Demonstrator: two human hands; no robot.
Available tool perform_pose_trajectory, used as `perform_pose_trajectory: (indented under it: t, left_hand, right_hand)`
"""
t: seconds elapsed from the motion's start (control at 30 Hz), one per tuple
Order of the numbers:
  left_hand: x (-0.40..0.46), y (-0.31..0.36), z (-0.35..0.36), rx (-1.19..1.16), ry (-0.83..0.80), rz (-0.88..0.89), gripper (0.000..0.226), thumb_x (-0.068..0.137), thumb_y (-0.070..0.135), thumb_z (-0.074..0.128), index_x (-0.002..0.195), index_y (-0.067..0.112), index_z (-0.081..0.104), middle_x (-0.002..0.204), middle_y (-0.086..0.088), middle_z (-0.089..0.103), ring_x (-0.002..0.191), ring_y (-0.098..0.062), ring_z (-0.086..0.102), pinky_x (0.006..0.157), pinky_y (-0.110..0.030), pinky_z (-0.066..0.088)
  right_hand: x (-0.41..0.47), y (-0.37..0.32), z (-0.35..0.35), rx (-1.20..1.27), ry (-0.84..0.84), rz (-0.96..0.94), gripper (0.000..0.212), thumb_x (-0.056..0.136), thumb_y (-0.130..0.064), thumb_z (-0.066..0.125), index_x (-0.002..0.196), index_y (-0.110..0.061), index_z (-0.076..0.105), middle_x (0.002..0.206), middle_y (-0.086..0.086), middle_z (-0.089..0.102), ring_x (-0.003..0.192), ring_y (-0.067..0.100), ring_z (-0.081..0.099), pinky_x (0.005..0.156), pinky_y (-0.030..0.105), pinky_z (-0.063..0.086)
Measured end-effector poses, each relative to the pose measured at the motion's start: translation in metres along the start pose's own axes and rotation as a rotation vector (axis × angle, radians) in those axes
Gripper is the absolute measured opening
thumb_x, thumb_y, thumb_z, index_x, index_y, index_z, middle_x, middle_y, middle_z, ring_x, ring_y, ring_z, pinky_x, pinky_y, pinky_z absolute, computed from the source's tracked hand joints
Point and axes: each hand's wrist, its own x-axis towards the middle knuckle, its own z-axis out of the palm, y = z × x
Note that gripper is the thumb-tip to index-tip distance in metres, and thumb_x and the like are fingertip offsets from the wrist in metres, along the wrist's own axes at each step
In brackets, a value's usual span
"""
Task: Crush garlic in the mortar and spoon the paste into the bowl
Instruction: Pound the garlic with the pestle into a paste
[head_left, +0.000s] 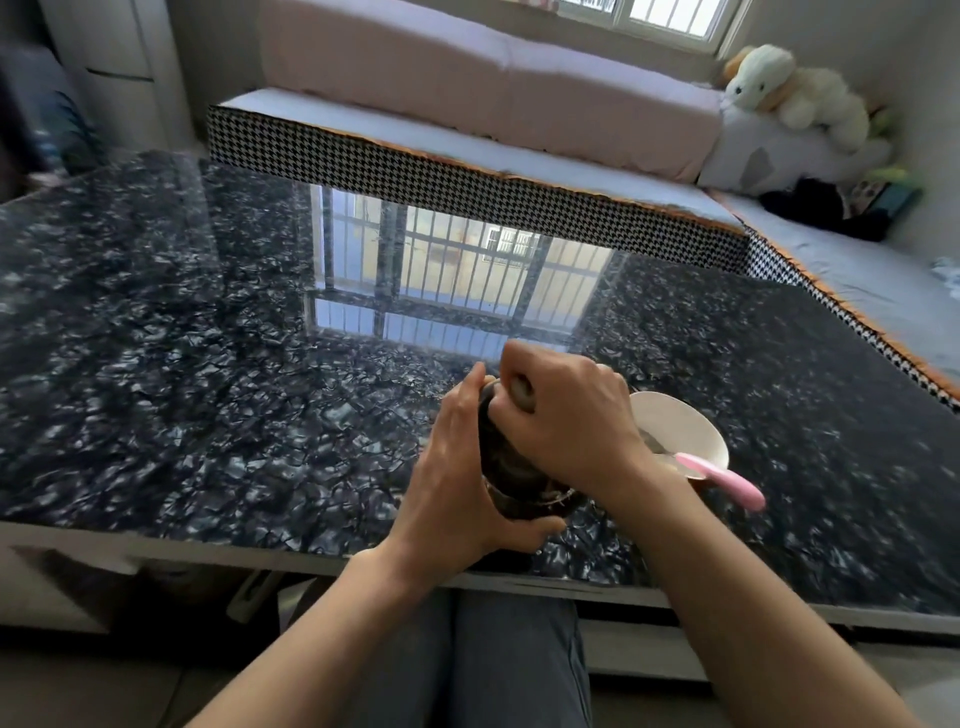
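Observation:
A dark mortar (519, 488) stands near the front edge of the glossy black table (208, 364). My left hand (457, 478) wraps around its left side and grips it. My right hand (566, 415) is fisted around the pestle (521, 391), whose rounded top pokes out of the fist above the mortar. The garlic inside is hidden by my hands. Just right of the mortar sits a white bowl (691, 421) with a spoon whose pink handle (727, 480) sticks out toward the front right.
A houndstooth-edged sofa cushion (467, 176) runs along the far and right sides of the table. A plush toy (789, 88) lies at the back right. My knees (493, 665) are under the table's front edge.

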Motion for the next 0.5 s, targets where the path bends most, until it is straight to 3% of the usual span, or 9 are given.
perform_pose_trajectory:
  t: [0.07, 0.17, 0.33, 0.5]
  left_hand:
    - [0.000, 0.002, 0.001, 0.011, 0.002, -0.019, 0.127, 0.047, 0.048, 0.083, 0.141, 0.021, 0.002, 0.135, 0.020, 0.021, 0.129, 0.002, 0.018, 0.102, -0.004, 0.014]
    - [0.001, 0.002, 0.001, 0.030, 0.011, -0.050, 0.129, 0.046, 0.046, 0.084, 0.144, 0.015, 0.006, 0.140, 0.005, 0.029, 0.130, -0.006, 0.025, 0.104, -0.019, 0.022]
    - [0.002, 0.005, 0.004, 0.058, -0.042, 0.004, 0.127, 0.048, 0.054, 0.079, 0.144, 0.011, 0.008, 0.144, -0.002, 0.028, 0.131, -0.006, 0.022, 0.106, -0.018, 0.020]
    - [0.001, 0.008, 0.007, 0.063, -0.034, -0.006, 0.128, 0.047, 0.049, 0.082, 0.144, 0.010, 0.008, 0.145, -0.006, 0.028, 0.132, -0.013, 0.026, 0.105, -0.023, 0.023]
  right_hand:
    - [0.004, 0.007, -0.009, -0.030, 0.043, 0.004, 0.016, 0.076, -0.025, 0.055, 0.067, -0.021, 0.042, 0.056, -0.008, 0.042, 0.048, 0.020, 0.036, 0.045, 0.023, 0.020]
    - [0.010, 0.016, -0.032, 0.043, 0.188, 0.068, 0.015, 0.077, -0.019, 0.058, 0.068, -0.020, 0.046, 0.054, -0.006, 0.042, 0.045, 0.012, 0.038, 0.049, 0.015, 0.023]
    - [-0.004, 0.006, -0.009, -0.026, 0.025, -0.010, 0.016, 0.074, -0.028, 0.051, 0.068, -0.025, 0.037, 0.057, -0.010, 0.043, 0.047, 0.020, 0.038, 0.049, 0.025, 0.027]
    - [0.010, 0.019, -0.036, 0.007, 0.189, 0.060, 0.017, 0.076, -0.021, 0.055, 0.066, -0.021, 0.042, 0.051, -0.011, 0.036, 0.044, 0.011, 0.036, 0.047, 0.017, 0.022]
